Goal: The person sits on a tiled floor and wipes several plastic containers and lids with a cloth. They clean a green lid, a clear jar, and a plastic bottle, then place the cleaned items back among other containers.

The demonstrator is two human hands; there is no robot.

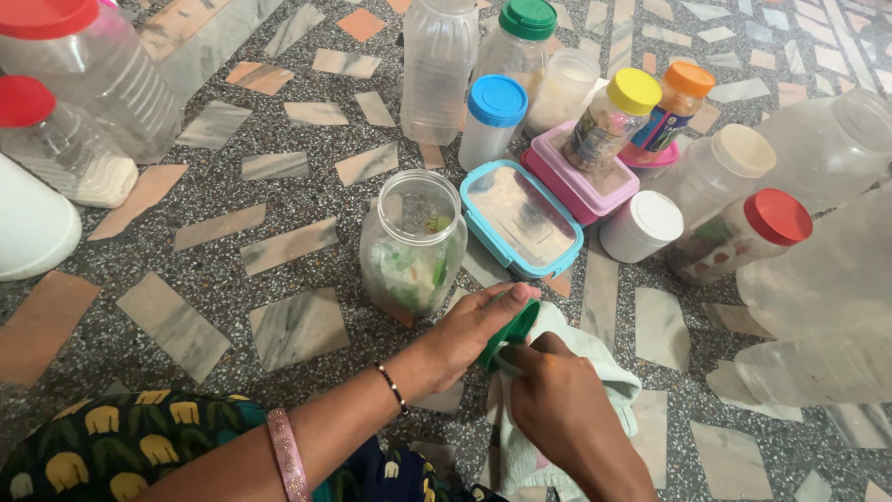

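- Head view, looking down on a terrazzo floor [279, 232] crowded with plastic jars and boxes.
- Left hand [474, 330] holding a green lid [509, 335] on edge, fingers [506, 296] curled over its rim and pinching it, just right of and below the open clear jar [413, 244].
- Right hand [557, 400] pressing a pale green cloth [604, 372] against the lid's inner side, fingers closed on the cloth; tips hidden behind the lid, so exact grip hard to tell.
- Open clear jar standing upright, lidless, with green and white bits inside.
- Right of the jar, touching or nearly so: a flat box with a blue-rimmed lid [522, 218]; beyond that a pink-rimmed box [581, 181] carrying a yellow-capped jar [613, 116].
- Above the jar: a blue-capped tub [492, 119], a tall clear bottle [437, 65], a green-capped jar [518, 42].
- Far right of the jar: a red-capped jar [739, 237] lying tilted, a small white tub [641, 226], large clear containers.
- Far left of the jar: red-capped bottles [65, 139] and a white vessel [32, 223].
- Risks, as a judgement: lid held only at its rim, so a hard wipe could twist it loose onto the hard floor; forearm close to the open jar, so a sideways swing could tip it and spill the contents; trailing cloth could drag over the gritty floor.
- Surface: speckled grey stone with pale and reddish marble chips, level and hard. No walls or furniture visible.
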